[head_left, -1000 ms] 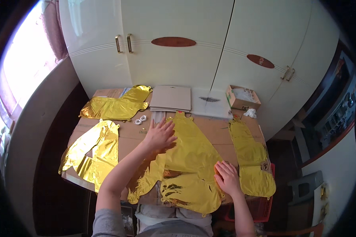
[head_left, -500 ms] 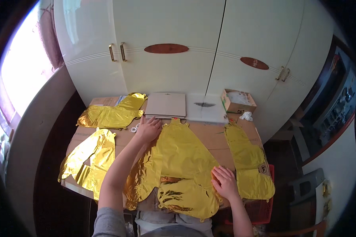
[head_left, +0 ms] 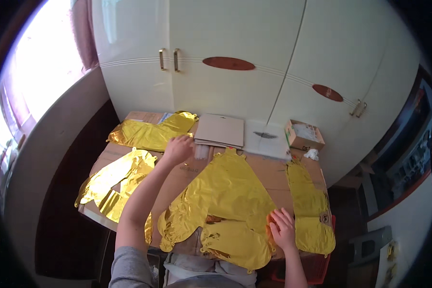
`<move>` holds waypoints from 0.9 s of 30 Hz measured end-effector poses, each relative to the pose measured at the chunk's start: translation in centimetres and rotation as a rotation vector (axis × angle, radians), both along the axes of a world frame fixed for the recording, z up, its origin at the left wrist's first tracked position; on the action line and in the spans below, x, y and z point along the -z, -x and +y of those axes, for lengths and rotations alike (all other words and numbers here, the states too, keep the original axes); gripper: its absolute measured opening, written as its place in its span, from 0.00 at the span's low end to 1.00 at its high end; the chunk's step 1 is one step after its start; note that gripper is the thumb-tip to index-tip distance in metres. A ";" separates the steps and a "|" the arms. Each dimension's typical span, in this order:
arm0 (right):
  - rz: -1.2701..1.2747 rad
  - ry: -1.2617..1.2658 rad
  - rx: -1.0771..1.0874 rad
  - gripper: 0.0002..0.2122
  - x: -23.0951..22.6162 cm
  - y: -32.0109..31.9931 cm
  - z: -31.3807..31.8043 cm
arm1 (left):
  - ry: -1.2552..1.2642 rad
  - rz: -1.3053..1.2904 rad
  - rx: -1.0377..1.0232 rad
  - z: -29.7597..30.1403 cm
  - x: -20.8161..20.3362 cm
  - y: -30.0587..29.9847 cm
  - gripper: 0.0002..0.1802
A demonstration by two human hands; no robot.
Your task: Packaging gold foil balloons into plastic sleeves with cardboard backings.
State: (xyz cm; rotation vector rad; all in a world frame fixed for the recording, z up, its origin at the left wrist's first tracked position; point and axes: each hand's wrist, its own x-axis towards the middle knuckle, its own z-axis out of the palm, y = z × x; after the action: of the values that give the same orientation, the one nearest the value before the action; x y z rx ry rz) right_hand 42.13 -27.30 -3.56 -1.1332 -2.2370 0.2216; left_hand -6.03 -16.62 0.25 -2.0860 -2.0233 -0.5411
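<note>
A large flat gold foil balloon (head_left: 230, 187), uninflated and creased, lies in the middle of the cardboard-covered table. At its right edge my right hand (head_left: 283, 231) is closed over a small orange object (head_left: 270, 222), mostly hidden under the fingers. My left hand (head_left: 179, 150) hovers at the table's far left, fingers curled inward, by the corner of another gold foil balloon (head_left: 144, 136). Whatever those fingers hold, if anything, is hidden. To the left of that forearm lies a gold foil balloon with a cut-out (head_left: 98, 185).
One more gold balloon (head_left: 309, 211) lies along the right edge. Grey-brown cardboard sheets (head_left: 220, 129), a white sheet with a dark emblem (head_left: 264, 141), a small box (head_left: 304, 135) and crumpled white tissue (head_left: 312, 154) line the back, against a cream cupboard (head_left: 225, 91).
The view has shifted, moving the scene rightward. My left hand has gone from lying spread beside the middle balloon's top to curled fingers nearer the far-left balloon. My right hand stays at the orange object.
</note>
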 end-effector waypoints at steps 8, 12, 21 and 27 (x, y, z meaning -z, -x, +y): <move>0.102 0.043 0.022 0.12 0.3 -0.1 0.2 | 0.216 -0.106 -0.117 -2.2 1.5 9.3 0.17; 0.153 0.082 0.048 0.11 -0.6 0.3 1.6 | 0.372 -0.088 -0.002 -2.5 -0.4 8.6 0.14; -0.029 0.012 -0.513 0.13 -6.6 20.2 9.7 | 0.253 -0.124 0.072 -1.4 3.2 13.2 0.09; -0.215 -0.014 -0.587 0.13 -5.5 36.4 14.3 | 0.203 -0.415 0.184 -2.3 1.7 13.9 0.10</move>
State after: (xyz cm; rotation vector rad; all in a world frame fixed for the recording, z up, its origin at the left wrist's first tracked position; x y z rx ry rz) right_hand 5.75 -13.03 1.99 -0.4809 -2.7146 0.3315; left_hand -19.91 -18.95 -1.47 -2.4670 -2.1871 -0.9002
